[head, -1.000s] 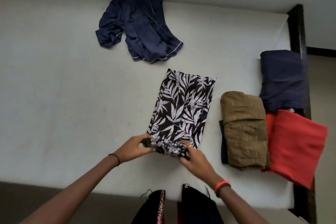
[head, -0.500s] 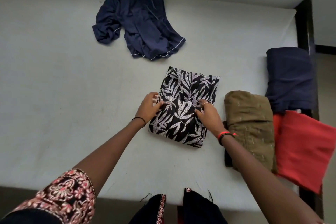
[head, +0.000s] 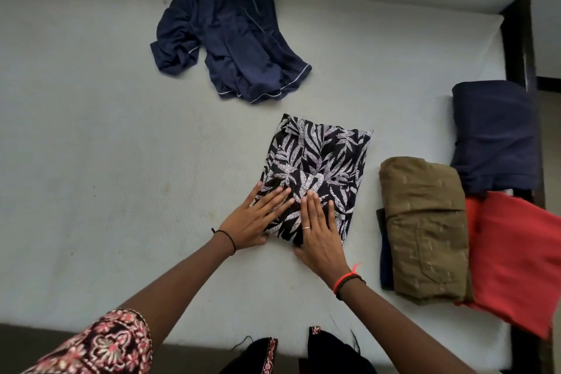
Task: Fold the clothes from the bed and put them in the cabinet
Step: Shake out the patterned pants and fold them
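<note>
One leaf-print garment [head: 321, 161] lies folded on the bed [head: 121, 161], its long axis running away from the person, far end canted slightly right. Left hand [head: 255, 222] covers its near-left edge and right hand [head: 318, 234] its near centre, fingers [head: 312, 203] straight, lightly spread, pressing flat, pinching nothing. Judged equally near for the next move; an olive garment [head: 425, 222] lies folded just to the right, apart.

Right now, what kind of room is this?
Probably a bedroom. A white mattress sits on a dark bed frame, folded clothes like the olive-brown garment lie at one end, and a crumpled navy garment lies farther back.
</note>
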`<state>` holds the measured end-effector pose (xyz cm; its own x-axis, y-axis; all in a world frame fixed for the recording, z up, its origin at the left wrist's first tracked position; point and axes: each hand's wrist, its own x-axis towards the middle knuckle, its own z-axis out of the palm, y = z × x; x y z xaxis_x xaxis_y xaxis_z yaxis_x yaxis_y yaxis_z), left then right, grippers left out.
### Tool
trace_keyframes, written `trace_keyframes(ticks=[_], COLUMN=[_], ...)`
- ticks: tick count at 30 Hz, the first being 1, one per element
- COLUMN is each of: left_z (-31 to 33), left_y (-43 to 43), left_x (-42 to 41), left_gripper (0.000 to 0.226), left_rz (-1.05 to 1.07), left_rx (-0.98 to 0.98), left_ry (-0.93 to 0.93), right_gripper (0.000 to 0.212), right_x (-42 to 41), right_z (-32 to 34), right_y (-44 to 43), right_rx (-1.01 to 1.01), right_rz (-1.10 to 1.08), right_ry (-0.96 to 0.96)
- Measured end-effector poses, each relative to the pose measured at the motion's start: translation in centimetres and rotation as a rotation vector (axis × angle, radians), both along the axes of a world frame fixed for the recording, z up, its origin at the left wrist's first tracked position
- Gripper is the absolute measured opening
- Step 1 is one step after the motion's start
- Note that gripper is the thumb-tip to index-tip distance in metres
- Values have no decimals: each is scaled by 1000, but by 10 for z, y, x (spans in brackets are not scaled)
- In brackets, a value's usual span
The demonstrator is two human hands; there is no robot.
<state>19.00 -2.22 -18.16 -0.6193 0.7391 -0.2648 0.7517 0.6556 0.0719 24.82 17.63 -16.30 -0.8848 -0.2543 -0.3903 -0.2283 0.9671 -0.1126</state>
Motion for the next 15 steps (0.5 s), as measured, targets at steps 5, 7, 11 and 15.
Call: trace_keyframes(ticks=[5,7,11,15], left_z=[-6,-4,4,19], left_y=[2,3,-4,-12], left_x=[-4,-5,-1,4], left_gripper=[81,79,79,75], left_rz=[-2,16,-16,-49], left_rx=[-97,-111,-122,-77], left_ry=[36,11,-24,-58], right_gripper=[93,79,75,87], right_x=[-4,-4,2,10], right_z=[-7,-7,-4,9], right_y=[1,1,0,-3], right_rx=[34,55,23,-30], right_rz=[25,15,16,39], right_ry=[35,50,2,-95])
